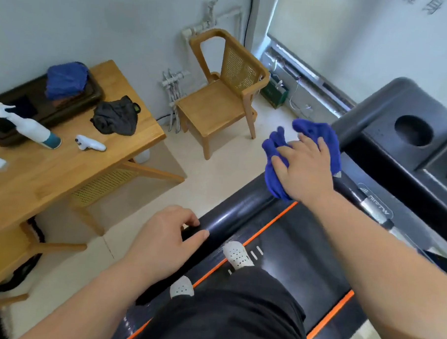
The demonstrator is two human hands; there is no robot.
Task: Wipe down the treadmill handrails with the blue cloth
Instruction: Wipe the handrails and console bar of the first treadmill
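**Caller:** Where's the blue cloth (276, 156)?

**Me:** Right of centre in the frame, bunched under my right hand (303, 167). My fingers are spread and pressing it onto the upper end of the left handrail (230, 218), just short of the console (403, 131).

**Caller:** How does it handle?

**Me:** Soft, light and floppy, I'd say. Loose folds spill past my fingers, so a flat palm on the middle of the wad seems the best hold.

**Caller:** And the other hand?

**Me:** My left hand (163, 243), lower centre, is curled around the same glossy black rail, bracing. That finish looks slick.

**Caller:** Anything around you?

**Me:** A white spray bottle (29, 129) lies on the wooden table (63, 167) at left, with a wooden chair (220, 92) beyond.
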